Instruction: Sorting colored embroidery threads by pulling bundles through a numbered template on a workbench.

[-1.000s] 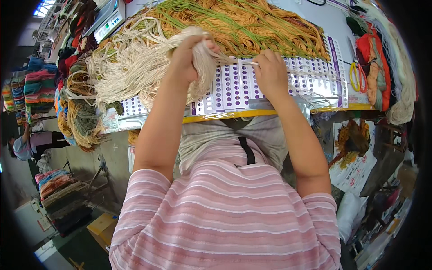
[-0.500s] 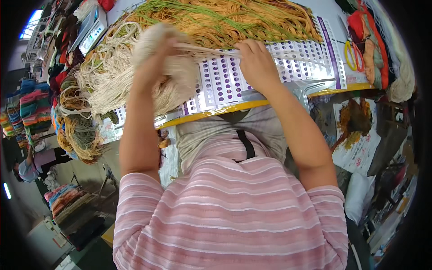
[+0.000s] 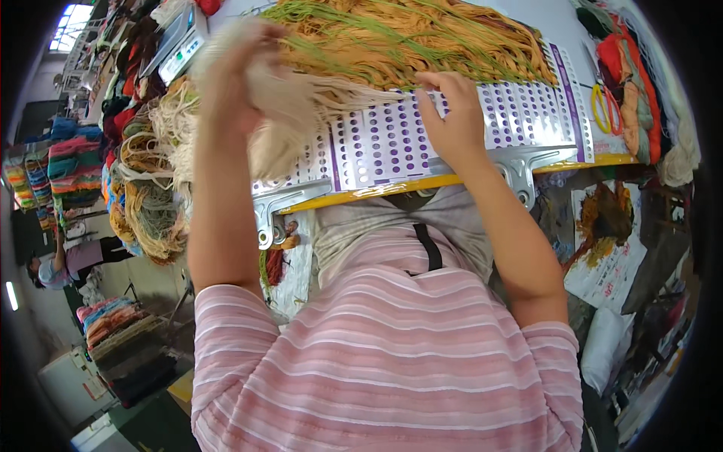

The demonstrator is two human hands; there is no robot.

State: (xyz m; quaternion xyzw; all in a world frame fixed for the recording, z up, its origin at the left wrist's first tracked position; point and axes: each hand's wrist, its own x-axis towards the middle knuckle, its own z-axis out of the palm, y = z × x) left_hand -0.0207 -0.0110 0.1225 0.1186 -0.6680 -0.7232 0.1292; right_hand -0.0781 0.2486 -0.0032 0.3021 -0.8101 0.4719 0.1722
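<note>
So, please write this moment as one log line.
left hand: holds cream yarn, blurred; right hand: open, near that yarn; beyond: orange-green yarn

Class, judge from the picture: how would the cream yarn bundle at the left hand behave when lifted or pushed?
The cream yarn bundle is probably floppy: it spills limply from the left hand. Its loose strands, fanned toward the right hand, would likely trail or tangle. Pushed, it should probably bunch rather than roll, lacking any firm round shape.
</note>
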